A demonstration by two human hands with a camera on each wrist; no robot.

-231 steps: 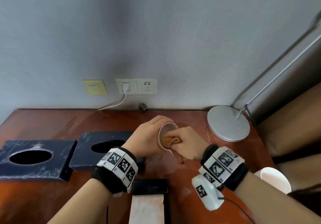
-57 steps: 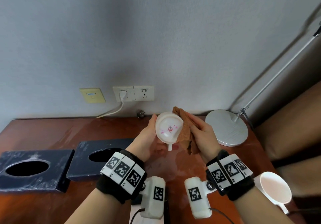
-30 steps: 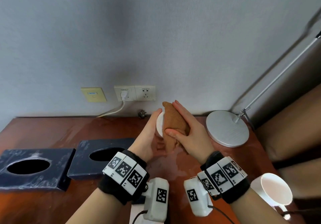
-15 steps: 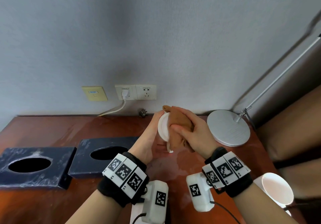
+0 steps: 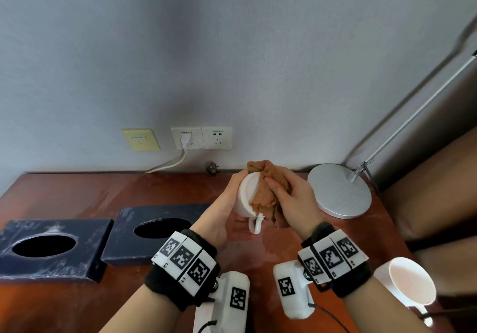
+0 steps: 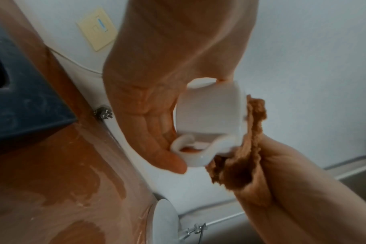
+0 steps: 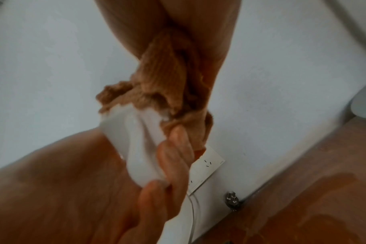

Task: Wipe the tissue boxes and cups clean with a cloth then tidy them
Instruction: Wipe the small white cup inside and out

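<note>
A plain white ceramic cup [image 5: 247,198] meets a rust-brown knitted cloth [image 5: 263,190] at centre frame. Two dark navy tissue boxes [image 5: 51,250] at lower left carry pale streaks, on a reddish-brown wooden table [image 5: 77,195].

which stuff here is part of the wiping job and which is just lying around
Job: held cup, brown cloth, second cup, two tissue boxes, both hands.
Lying about: lamp base, wall sockets, loose plug.

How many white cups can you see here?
2. One cup is held up in the left hand while the right hand rubs it with the cloth; the other cup sits at the table's near right corner.
</note>
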